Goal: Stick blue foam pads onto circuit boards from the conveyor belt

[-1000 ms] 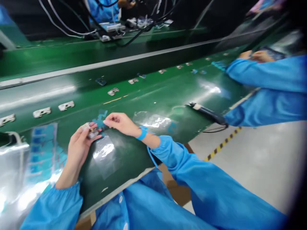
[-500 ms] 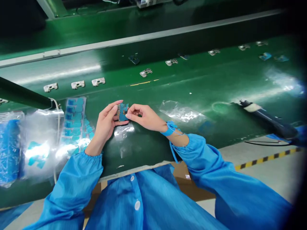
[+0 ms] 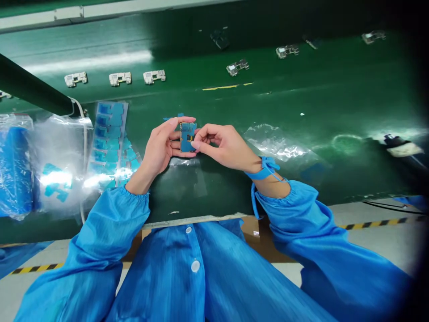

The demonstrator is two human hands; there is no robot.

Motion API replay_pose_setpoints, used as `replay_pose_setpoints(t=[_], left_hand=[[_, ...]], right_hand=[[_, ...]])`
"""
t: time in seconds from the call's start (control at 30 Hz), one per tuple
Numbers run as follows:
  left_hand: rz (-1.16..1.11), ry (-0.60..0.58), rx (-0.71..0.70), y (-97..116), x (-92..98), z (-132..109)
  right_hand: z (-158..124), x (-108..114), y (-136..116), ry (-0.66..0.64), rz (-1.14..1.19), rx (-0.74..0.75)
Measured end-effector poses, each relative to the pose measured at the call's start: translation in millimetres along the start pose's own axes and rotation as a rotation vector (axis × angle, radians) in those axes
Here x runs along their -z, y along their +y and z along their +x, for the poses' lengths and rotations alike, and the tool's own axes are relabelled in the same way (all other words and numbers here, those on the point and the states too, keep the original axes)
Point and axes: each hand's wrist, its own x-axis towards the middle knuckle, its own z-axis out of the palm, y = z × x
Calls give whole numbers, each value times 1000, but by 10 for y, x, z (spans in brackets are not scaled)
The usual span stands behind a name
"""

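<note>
My left hand [image 3: 161, 145] grips a small circuit board [image 3: 186, 137] with blue film on it, thumb below and fingers over its top edge. My right hand [image 3: 224, 145] pinches the board's right side with thumb and forefinger; a blue strap circles that wrist. Both hands hover just above the green conveyor belt [image 3: 335, 94]. A clear plastic bag [image 3: 187, 162] lies flat right under them.
A sheet of blue stickers [image 3: 109, 134] and crumpled plastic bags with blue parts [image 3: 47, 170] lie left. Several small metal parts [image 3: 119, 78] sit in a row further up the belt. Another clear bag [image 3: 275, 143] and a dark tool [image 3: 400, 147] lie right.
The view has swung left and down, centring on my hands. My hands have come together on the board, now held upright between them rather than apart.
</note>
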Motion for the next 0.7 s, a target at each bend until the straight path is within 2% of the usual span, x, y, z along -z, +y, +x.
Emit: replay_pose_setpoints(t=[0.13,0.37,0.7], left_hand=[[26,7,-2,12,-27,-8],[-86,51,28,-18,-34,6],[-49,1,15,17,-32,-25]], right_hand=[[3,-7,16,24,-3,19],[-7,-9,40,47,-7,12],[-6,4,59,40,-25,2]])
